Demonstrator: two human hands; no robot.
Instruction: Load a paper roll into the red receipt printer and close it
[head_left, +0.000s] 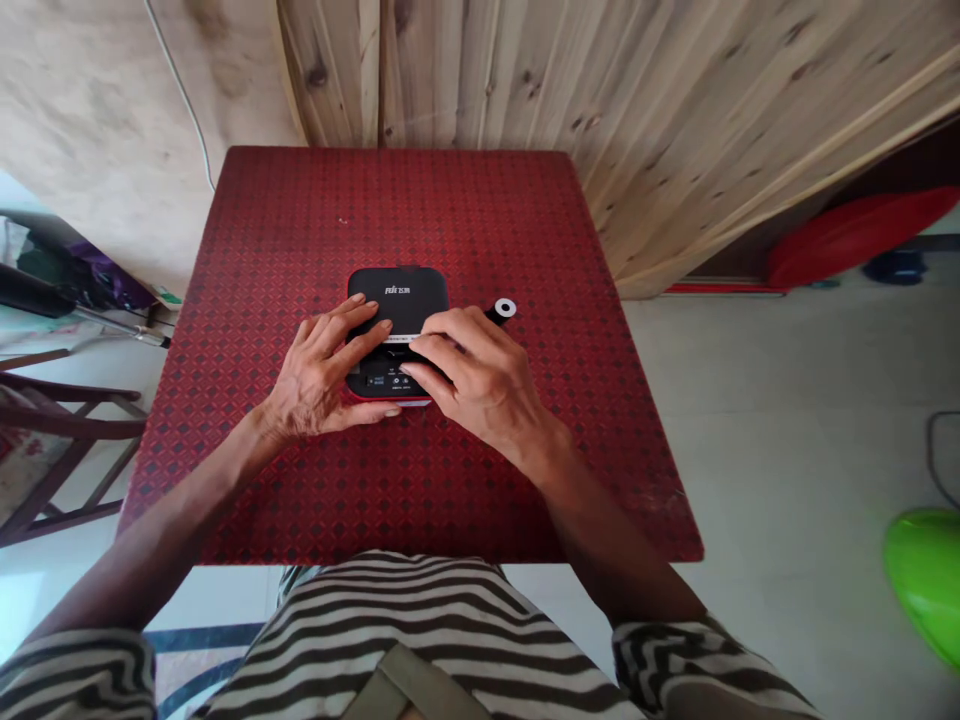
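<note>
A black box (pixel 400 312) with rounded corners and white lettering lies flat on the red patterned table (pixel 390 210). A narrow white strip crosses its middle, and small white icons show on its nearer part. My left hand (pixel 322 370) holds the box from the left, fingers on its top and thumb along its near edge. On the right side, my right hand (pixel 484 375) is closed, its thumb and fingertips pressed together on the box at the white strip. What lies right under these fingertips is hidden. A short black cylinder with a white ring-shaped end (pixel 505 308) lies just beyond my right hand.
A wooden plank wall (pixel 480 75) stands behind the table. To the left are a wooden chair (pixel 67 430) and a dark pole with a metal end (pixel 45 292). A bright green object (pixel 926 580) and a red one (pixel 862 235) are at the right.
</note>
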